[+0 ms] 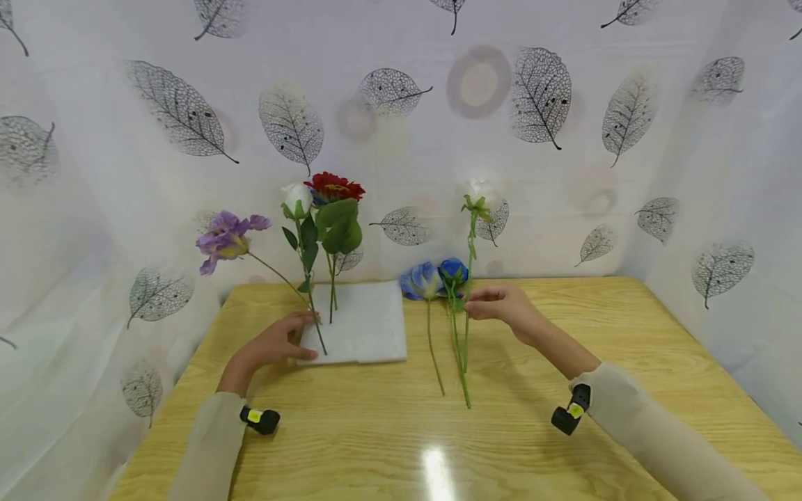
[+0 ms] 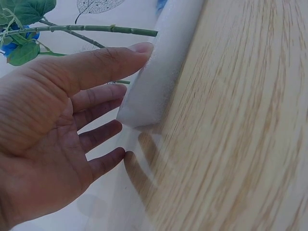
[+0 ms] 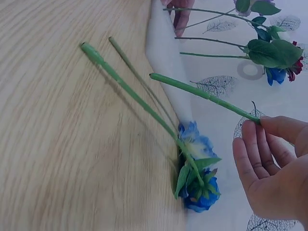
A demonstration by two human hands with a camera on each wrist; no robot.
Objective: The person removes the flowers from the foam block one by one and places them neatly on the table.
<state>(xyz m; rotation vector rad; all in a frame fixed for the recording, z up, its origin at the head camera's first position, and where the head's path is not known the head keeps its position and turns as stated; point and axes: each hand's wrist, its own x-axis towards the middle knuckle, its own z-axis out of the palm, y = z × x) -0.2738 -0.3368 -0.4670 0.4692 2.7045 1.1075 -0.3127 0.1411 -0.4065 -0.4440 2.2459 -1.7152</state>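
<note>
My right hand (image 1: 504,306) pinches the stem of a white artificial flower (image 1: 482,197) between thumb and fingers. It is upright, and in the right wrist view the cut end of the stem (image 3: 202,93) hangs above the table. At the near left corner of a white foam block (image 1: 366,341), my left hand (image 1: 278,341) holds the edge, thumb in front and fingertips along the side. Standing in the block are a purple flower (image 1: 225,240), a white rose (image 1: 296,202) and a red flower (image 1: 335,188). Some blue petals show behind the red flower.
A pale blue flower (image 1: 422,282) and a deep blue rose (image 1: 454,270) lie right of the block, stems toward me on the wooden table (image 1: 351,438). A leaf-print curtain (image 1: 401,153) hangs behind the table and at both sides.
</note>
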